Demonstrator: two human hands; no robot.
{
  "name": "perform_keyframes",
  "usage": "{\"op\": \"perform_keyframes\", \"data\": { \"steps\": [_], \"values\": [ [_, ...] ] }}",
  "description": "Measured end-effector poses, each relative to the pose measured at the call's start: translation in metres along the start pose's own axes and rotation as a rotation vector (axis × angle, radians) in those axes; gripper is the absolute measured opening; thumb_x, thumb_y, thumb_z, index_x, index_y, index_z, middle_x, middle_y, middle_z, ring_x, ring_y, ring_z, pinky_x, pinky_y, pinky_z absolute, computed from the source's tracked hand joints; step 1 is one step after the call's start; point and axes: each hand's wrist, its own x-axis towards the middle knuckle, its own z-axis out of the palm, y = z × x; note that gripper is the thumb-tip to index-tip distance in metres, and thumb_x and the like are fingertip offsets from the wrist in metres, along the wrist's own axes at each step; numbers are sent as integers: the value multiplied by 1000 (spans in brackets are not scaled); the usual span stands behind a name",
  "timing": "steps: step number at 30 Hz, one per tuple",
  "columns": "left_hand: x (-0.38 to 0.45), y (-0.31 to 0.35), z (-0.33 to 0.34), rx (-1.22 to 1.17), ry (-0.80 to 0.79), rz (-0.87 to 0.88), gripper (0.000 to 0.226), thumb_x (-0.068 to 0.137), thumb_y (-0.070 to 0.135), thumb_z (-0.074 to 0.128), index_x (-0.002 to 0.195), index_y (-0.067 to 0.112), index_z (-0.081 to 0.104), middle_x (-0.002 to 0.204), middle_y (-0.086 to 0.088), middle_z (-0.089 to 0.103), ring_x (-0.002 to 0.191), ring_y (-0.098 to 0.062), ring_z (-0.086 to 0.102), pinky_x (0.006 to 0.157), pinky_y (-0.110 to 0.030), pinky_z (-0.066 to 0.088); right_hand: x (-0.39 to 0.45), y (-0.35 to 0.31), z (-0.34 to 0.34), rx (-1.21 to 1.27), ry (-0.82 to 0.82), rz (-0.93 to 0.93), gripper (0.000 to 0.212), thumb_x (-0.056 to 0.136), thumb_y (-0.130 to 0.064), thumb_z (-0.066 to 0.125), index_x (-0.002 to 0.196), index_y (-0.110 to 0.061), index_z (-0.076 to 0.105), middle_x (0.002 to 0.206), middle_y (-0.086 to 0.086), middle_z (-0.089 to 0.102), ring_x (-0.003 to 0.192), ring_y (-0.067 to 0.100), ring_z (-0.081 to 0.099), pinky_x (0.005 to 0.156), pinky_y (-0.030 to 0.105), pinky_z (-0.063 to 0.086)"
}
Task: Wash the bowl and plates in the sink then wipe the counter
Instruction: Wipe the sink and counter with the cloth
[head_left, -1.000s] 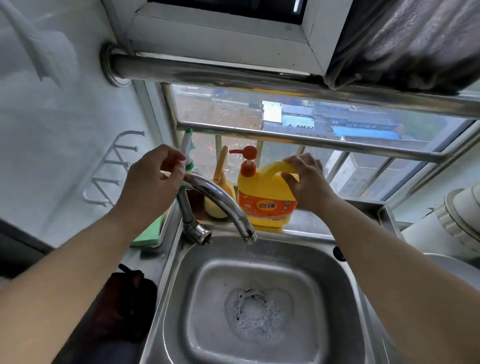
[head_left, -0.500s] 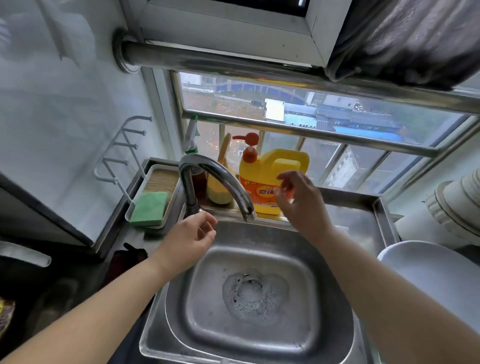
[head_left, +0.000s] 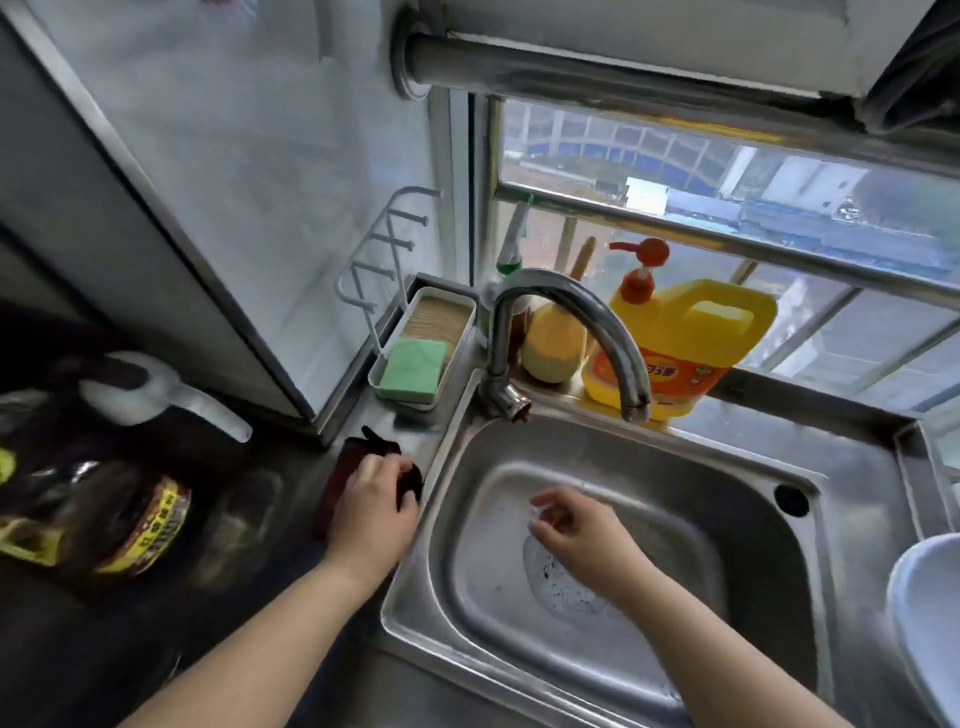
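The steel sink (head_left: 810, 525) holds only a patch of foam over its drain (head_left: 566, 582). A dark red cloth (head_left: 347, 467) lies on the counter just left of the sink rim. My left hand (head_left: 374, 499) lies on that cloth, its fingers curled into the fabric. My right hand (head_left: 576, 525) hovers over the basin with loosely bent fingers and holds nothing. A white plate (head_left: 930, 613) shows at the right edge, partly cut off. The faucet (head_left: 571, 322) arcs over the back of the basin with no water running.
A yellow detergent jug (head_left: 685, 343) with a red pump stands on the sill behind the faucet, beside a yellow brush (head_left: 553, 343). A green sponge (head_left: 413, 369) sits in a white tray at the back left. Dark bottles (head_left: 140, 525) and a white handle (head_left: 156, 389) crowd the left counter.
My left hand dropped from the faucet base to the dark cloth on the counter. My right hand left the detergent jug and came down over the basin. The view turned left.
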Motion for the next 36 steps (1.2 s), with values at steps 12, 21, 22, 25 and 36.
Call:
{"op": "perform_keyframes", "data": {
  "steps": [12, 21, 22, 25, 36],
  "values": [
    [3, -52, 7, 492, -164, -8, 59, 87, 54, 51, 135, 22, 41, 139, -7, 36, 127, -25, 35, 102, -36, 36, -16, -20, 52, -2, -100, -1, 20, 94, -28, 55, 112, -26, 61, 93, -9, 65, 83, 3, 60, 74, 11, 45],
    [10, -9, -10, 265, -127, 20, 18, 90, 26, 50, 83, 12, 59, 94, -1, 51, 94, -24, 51, 79, -32, 38, -40, -4, 33, 119, -2, 97, 17, 94, -27, 55, 109, -25, 63, 92, -6, 66, 85, 7, 62, 79, 19, 50],
    [6, 7, -12, 66, -137, -14, 19, 90, 20, 51, 74, 11, 57, 85, -1, 51, 85, -23, 52, 70, -30, 38, -43, -2, 28, 142, 27, 104, 17, 93, -28, 56, 109, -26, 63, 92, -8, 66, 85, 5, 62, 79, 19, 51],
    [-15, 61, -14, -603, -366, -268, 26, 93, 9, 46, 70, 11, 57, 68, -5, 59, 70, -20, 56, 63, -29, 43, -52, -3, 11, 273, 119, 144, 22, 92, -36, 57, 113, -30, 60, 95, -10, 67, 88, 2, 62, 77, 16, 51],
    [-63, 143, 25, -1249, -869, -381, 30, 92, 17, 51, 120, 9, 60, 110, -16, 69, 105, -29, 66, 92, -41, 50, -88, -2, -26, 820, 274, 23, 22, 91, -37, 60, 111, -42, 53, 105, -24, 67, 105, -7, 59, 83, 12, 47]
  ]
}}
